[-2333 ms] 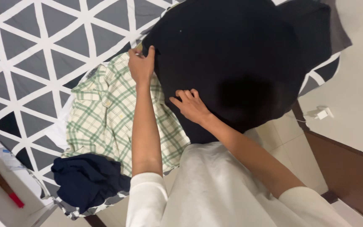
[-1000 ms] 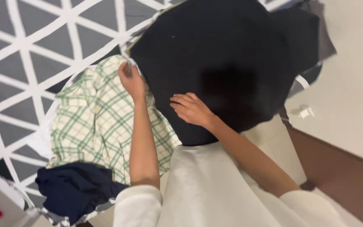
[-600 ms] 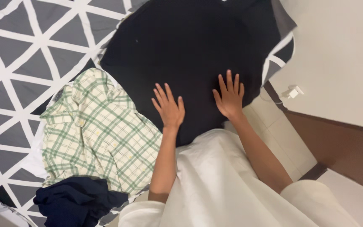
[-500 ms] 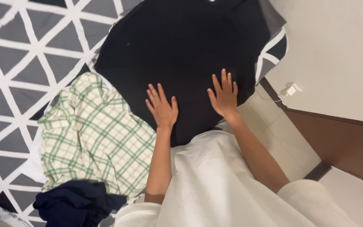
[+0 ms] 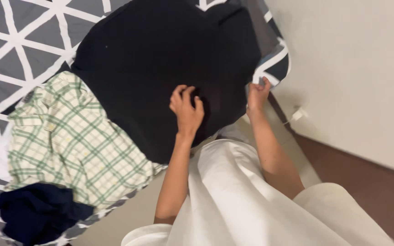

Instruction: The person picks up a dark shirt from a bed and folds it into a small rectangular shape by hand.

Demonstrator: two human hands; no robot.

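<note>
On the bed, near its corner, a black garment [image 5: 160, 59] lies spread flat over the bedcover [image 5: 19, 41], which is grey with white lines forming triangles. The left hand [image 5: 187, 110] rests on the lower part of the black garment, its fingers [image 5: 182, 93] curled and bunching a fold of the dark cloth under them. The right hand [image 5: 257, 93] is at the garment's right edge, right at the bed's corner, with its fingers [image 5: 261, 83] pinched on cloth there; whether they grip the garment's hem or the bedcover's edge I cannot tell. To the left of the black garment, partly tucked under its edge, lies a cream shirt with green checks [image 5: 64, 146], flattened out. Below that, at the bed's near edge, sits a crumpled navy garment [image 5: 37, 212]. Both forearms are bare, coming out of white sleeves [image 5: 334, 209]. Beside the bed corner a small white plug [image 5: 298, 113] sits low against the pale wall [image 5: 356, 68], above a brown skirting band [image 5: 370, 177].
</note>
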